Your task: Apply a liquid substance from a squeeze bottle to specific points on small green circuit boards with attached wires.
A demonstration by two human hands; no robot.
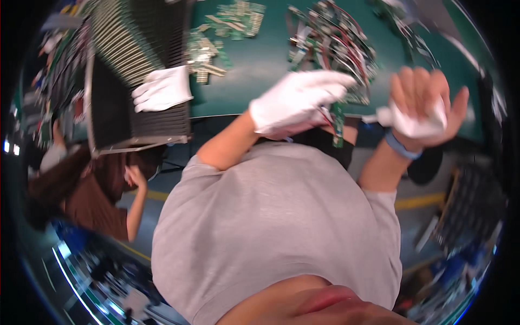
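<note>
My left hand (303, 100), in a white glove, is over the front edge of the green table. Its fingers point right and are closed on a small green circuit board (338, 127) with thin wires, which hangs down past the table edge. My right hand (422, 105) is bare and raised to the right, palm up, with a blue band on its wrist. Its fingers curl over a crumpled white cloth (417, 125), and the thumb sticks out; motion blurs it. Beyond my left hand lies a pile of wired circuit boards (330, 40).
A dark slotted rack (108, 108) holding rows of green boards stands at the left, a white glove (162, 89) on it. Loose boards (206, 57) lie beside it on the green table (254, 57). More wired boards (409, 32) are at far right. Another person (103, 195) is at left.
</note>
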